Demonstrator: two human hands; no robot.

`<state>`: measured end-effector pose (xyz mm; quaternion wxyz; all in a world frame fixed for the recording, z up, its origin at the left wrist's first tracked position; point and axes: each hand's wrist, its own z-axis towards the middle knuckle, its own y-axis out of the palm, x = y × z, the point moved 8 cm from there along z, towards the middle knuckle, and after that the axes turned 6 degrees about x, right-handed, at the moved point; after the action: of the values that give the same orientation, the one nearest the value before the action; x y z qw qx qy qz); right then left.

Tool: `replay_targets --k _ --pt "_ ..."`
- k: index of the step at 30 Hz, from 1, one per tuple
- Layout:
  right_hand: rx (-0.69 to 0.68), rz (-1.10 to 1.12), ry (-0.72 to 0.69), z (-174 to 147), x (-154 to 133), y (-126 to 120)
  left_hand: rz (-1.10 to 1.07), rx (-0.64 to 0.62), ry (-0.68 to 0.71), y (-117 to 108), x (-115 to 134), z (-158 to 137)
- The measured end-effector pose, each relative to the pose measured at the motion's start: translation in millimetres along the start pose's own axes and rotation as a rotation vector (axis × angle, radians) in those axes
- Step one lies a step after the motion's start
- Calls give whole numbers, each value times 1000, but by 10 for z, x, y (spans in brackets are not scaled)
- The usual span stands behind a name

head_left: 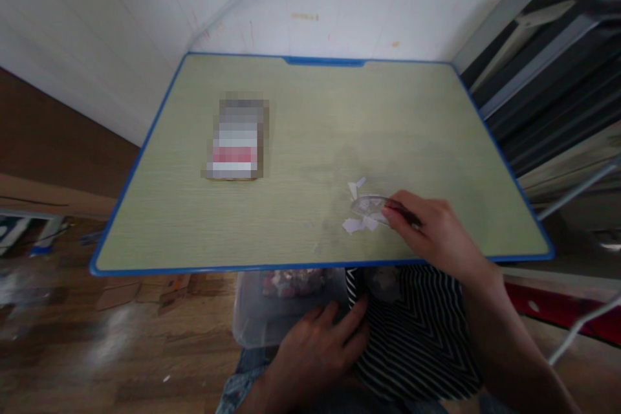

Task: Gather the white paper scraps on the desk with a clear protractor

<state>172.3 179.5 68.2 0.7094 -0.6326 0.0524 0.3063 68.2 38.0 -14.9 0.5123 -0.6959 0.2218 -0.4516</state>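
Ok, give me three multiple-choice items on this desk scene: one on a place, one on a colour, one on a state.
1. Where is the right hand?
A. on the desk near its front edge
B. at the wall
C. on the floor

2. What colour is the desk rim?
A. red
B. blue
C. black

3. How do the right hand's fingers meet the clear disc?
A. far from it
B. pinching its edge
C. under it

Answers: 1 A, the hand rests by the paper scraps close to the front rim. 2 B, a blue band runs round the top. 3 B, the fingertips close on the disc's right edge.
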Motion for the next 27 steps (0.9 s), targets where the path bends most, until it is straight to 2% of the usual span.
replay_targets --k 5,10,12,14,19,24,27 --pt "33 50 -30 -9 -51 -12 9 9 0 15 -6 2" --pt "-87 79 -31 -125 -42 -41 12 5 6 3 -3 11" --pt "-94 76 -16 -170 -10 -86 6 -1 5 1 -3 13" --pt "-44 75 13 -200 38 -153 -1 -2 5 -2 -2 14" --pt "191 116 119 -204 187 -254 3 -9 -2 11 -11 10" --pt "112 100 77 -164 170 -109 -1 -5 -12 23 -16 -4" --pt "196 101 94 -166 191 -174 2 -26 -10 42 -14 -9"
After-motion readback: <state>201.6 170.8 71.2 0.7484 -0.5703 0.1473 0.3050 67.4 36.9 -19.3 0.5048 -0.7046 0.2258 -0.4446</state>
